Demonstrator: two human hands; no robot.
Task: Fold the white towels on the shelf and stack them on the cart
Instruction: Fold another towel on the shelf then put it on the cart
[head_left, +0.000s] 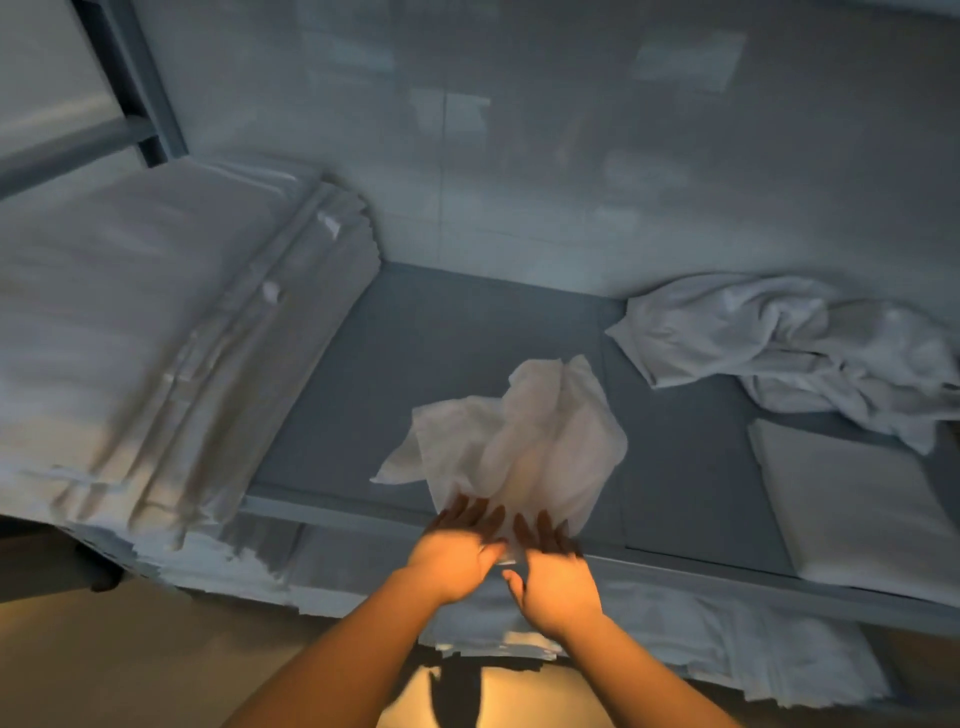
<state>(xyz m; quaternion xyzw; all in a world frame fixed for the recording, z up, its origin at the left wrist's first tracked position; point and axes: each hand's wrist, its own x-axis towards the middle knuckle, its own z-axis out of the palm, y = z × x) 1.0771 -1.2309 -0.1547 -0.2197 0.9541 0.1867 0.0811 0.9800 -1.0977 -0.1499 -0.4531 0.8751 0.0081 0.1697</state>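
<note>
Both hands, left hand (453, 545) and right hand (557, 566), are laid with straight fingers on a crumpled towel (524, 447) at lower centre of the shelf (415, 364).

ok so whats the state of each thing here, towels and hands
small white cloth towel: crumpled, unfolded, on the grey shelf
left hand: fingers straight, on the towel's near edge
right hand: fingers straight, on the same edge
loose white towel heap: rumpled, unfolded
flat white folded stack: folded

Both hands (506, 561) touch a crumpled white towel (519, 447) on the shelf (363, 395).
</note>
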